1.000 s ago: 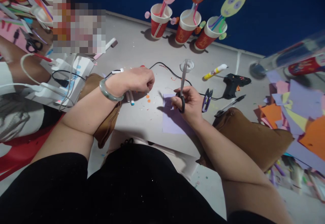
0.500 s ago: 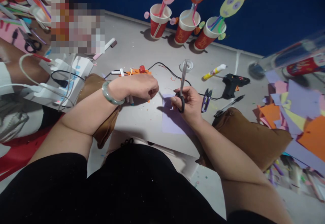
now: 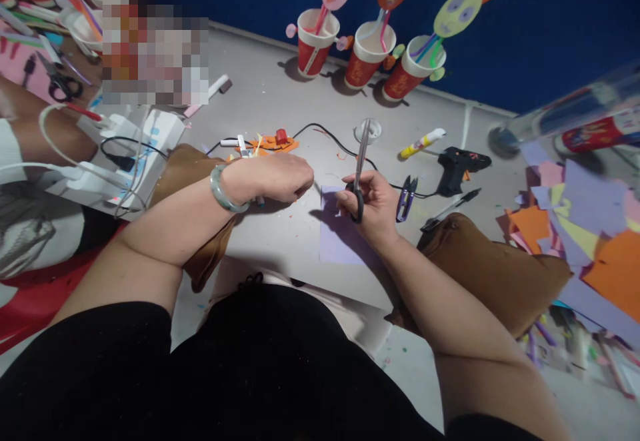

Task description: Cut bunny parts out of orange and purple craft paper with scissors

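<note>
My right hand grips dark-handled scissors, their blades close together and pointing away from me. Under that hand lies a sheet of purple paper on the table. My left hand, with a jade-coloured bangle at the wrist, hovers to the left of the scissors. Its fingers curl inward, and whatever they hold, if anything, is hidden. Beyond that hand are orange paper scraps with a small red piece. Purple thread snips rest just right of my right hand.
Three red paper cups with paper faces on straws stand at the back. A black glue gun, yellow glue tube and pen lie right, near coloured paper scraps. Brown cushions flank me. Another person's arm rests left, by power strips.
My left hand has turned slightly at the wrist and shifted a little right, covering more of the markers beneath it. My right hand and the scissors look unchanged.
</note>
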